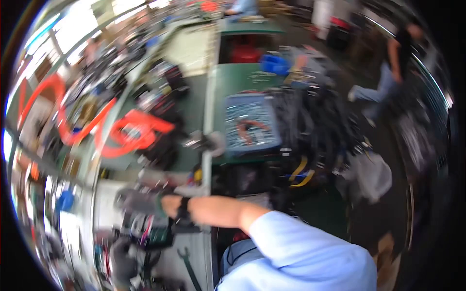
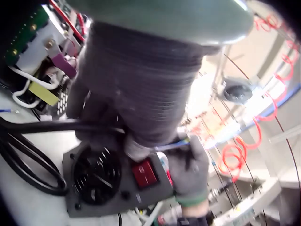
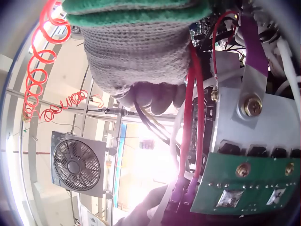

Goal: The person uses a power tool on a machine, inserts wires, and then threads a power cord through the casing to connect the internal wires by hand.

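No word, brand or number can be read w/ certainty. In the left wrist view, the red switch [image 2: 143,173] on the dark panel [image 2: 123,200] carries a short white mark, but it is too blurred to say which sign it is. Below and to the R of this switch, the pale rail [image 2: 251,202] has some greenish marks, prob. letters, also blurred. In the right wrist view, the green board [image 3: 249,188] bears tiny white print, too small to read. In the head view, motion blur is strong, so any text there is unreadable.
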The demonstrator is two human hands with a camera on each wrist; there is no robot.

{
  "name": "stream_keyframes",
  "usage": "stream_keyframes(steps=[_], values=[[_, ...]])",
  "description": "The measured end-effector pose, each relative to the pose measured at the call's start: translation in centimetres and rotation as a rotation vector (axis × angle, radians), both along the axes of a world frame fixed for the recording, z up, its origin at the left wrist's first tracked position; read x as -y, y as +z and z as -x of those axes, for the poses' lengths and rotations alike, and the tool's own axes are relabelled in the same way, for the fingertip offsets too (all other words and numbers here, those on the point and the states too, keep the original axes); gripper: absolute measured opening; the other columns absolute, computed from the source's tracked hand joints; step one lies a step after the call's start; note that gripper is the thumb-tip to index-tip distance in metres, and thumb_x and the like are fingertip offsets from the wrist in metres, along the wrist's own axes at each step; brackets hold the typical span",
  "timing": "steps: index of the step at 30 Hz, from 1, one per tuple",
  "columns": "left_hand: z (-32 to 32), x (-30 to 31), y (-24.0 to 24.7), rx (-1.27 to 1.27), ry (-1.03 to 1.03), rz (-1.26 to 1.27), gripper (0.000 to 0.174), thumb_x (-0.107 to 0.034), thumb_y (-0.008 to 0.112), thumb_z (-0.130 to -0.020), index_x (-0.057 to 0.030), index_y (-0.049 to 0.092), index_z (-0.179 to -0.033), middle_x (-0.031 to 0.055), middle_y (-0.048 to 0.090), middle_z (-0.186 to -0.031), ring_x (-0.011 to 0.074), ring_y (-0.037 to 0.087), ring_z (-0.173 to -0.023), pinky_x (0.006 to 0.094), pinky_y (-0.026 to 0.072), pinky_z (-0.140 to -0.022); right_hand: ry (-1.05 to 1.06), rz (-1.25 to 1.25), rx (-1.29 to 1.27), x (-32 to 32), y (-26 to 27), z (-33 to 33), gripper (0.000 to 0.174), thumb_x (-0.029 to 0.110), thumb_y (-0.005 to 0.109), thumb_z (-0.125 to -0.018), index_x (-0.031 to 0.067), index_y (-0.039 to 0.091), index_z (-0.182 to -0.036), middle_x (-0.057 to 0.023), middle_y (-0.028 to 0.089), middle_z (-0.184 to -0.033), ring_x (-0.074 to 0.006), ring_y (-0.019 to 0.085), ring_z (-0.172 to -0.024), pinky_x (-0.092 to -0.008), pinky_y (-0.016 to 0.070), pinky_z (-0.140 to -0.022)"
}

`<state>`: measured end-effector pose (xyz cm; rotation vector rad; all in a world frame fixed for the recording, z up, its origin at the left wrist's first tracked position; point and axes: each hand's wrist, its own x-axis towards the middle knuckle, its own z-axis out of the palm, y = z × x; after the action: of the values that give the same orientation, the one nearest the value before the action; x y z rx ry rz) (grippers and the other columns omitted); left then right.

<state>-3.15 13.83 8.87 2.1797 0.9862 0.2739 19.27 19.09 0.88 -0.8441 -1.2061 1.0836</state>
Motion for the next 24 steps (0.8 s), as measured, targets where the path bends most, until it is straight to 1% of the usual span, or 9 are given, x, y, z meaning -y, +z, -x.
stream_keyframes(steps=[2,6,8,10,12,14,18,20,24], values=[[0.3,2.4,-0.1,-0.591,-0.057,-0.809,0.042,-0.007,0.06,-0.083,-0.0053,0.062,-0.125,0.0191,0.068,-0.111,0.0382,0.065,-0.097,0.0401,0.0515,-0.083,-0.174,0.024,0.074,2.7,3.7,-1.1,0.032,0.027,0.067,-0.08,-0.0023,0.062,-0.091,-0.0192,0.064,-0.086,-0.0224,0.06,-0.082,-0.0383,0.0476,-0.075],[-2.4,2.8,4.1,-0.564,-0.108,-0.693,0.026,-0.011,0.062,-0.086,-0.0043,0.068,-0.11,0.0179,0.069,-0.097,0.0329,0.065,-0.084,0.0395,0.0514,-0.074,-0.032,0.075,0.02,4.2,6.0,-2.2,0.024,0.02,0.063,-0.087,-0.0027,0.06,-0.084,-0.0092,0.059,-0.072,-0.017,0.054,-0.07,-0.0354,0.0464,-0.068],[-2.2,1.4,5.2,-0.223,0.0,0.11,0.016,-0.013,0.063,-0.089,-0.004,0.069,-0.101,0.0132,0.068,-0.089,0.0246,0.064,-0.078,0.0358,0.0508,-0.072,-0.038,0.065,0.04,4.1,5.8,-1.9,0.021,0.019,0.063,-0.087,-0.0024,0.06,-0.084,-0.008,0.059,-0.07,-0.0158,0.053,-0.069,-0.0345,0.046,-0.066],[0.1,-1.3,3.3,-0.193,-0.194,-0.038,0.014,-0.014,0.062,-0.093,-0.0024,0.068,-0.098,0.0077,0.067,-0.087,0.0163,0.061,-0.077,0.0311,0.0499,-0.072,-0.058,0.065,-0.009,3.8,5.5,-1.7,0.026,0.021,0.066,-0.08,-0.0039,0.063,-0.084,-0.0154,0.061,-0.07,-0.0212,0.057,-0.068,-0.0389,0.0452,-0.065],[-0.8,-1.0,4.1,-0.075,0.176,0.604,0.017,-0.015,0.061,-0.095,0.0002,0.068,-0.096,0.0057,0.067,-0.087,0.013,0.06,-0.079,0.0303,0.0484,-0.072,-0.04,0.037,-0.021,3.8,5.3,-1.6,0.025,0.02,0.066,-0.08,-0.0037,0.061,-0.08,-0.0115,0.057,-0.066,-0.0182,0.051,-0.064,-0.0382,0.0427,-0.062],[-0.5,-1.0,3.1,-0.024,0.251,0.64,0.017,-0.014,0.061,-0.095,0.0012,0.068,-0.096,0.0078,0.068,-0.089,0.0146,0.06,-0.079,0.0314,0.0488,-0.075,-0.038,0.011,-0.051,4.0,5.2,-1.8,0.025,0.02,0.066,-0.08,-0.0035,0.058,-0.077,-0.0082,0.051,-0.062,-0.0154,0.046,-0.062,-0.0375,0.0404,-0.059],[-0.4,0.9,2.4,-0.225,0.004,0.038,0.016,-0.014,0.061,-0.092,-0.0039,0.07,-0.1,0.0121,0.07,-0.088,0.0239,0.064,-0.082,0.0347,0.051,-0.082,-0.039,0.038,-0.012,4.8,5.9,-1.9,0.025,0.02,0.065,-0.082,-0.0034,0.057,-0.079,-0.0107,0.054,-0.066,-0.0177,0.049,-0.064,-0.0387,0.0421,-0.062],[-0.4,2.1,1.8,-0.459,-0.226,-0.982,0.019,-0.015,0.063,-0.087,-0.005,0.071,-0.101,0.0151,0.07,-0.089,0.032,0.066,-0.086,0.0402,0.051,-0.084,-0.116,-0.044,0.145,4.8,5.9,-1.4,0.024,0.02,0.065,-0.084,-0.0028,0.058,-0.082,-0.0148,0.057,-0.07,-0.0244,0.054,-0.067,-0.0412,0.0438,-0.065],[-4.2,4.8,5.8,-0.387,0.054,-0.678,0.022,-0.016,0.067,-0.083,-0.005,0.071,-0.102,0.0164,0.07,-0.092,0.0329,0.066,-0.09,0.0397,0.0508,-0.087,-0.238,-0.223,0.575,6.0,7.2,-1.4,0.023,0.021,0.065,-0.086,-0.0006,0.059,-0.087,-0.0245,0.062,-0.083,-0.044,0.061,-0.082,-0.0487,0.0469,-0.073]])
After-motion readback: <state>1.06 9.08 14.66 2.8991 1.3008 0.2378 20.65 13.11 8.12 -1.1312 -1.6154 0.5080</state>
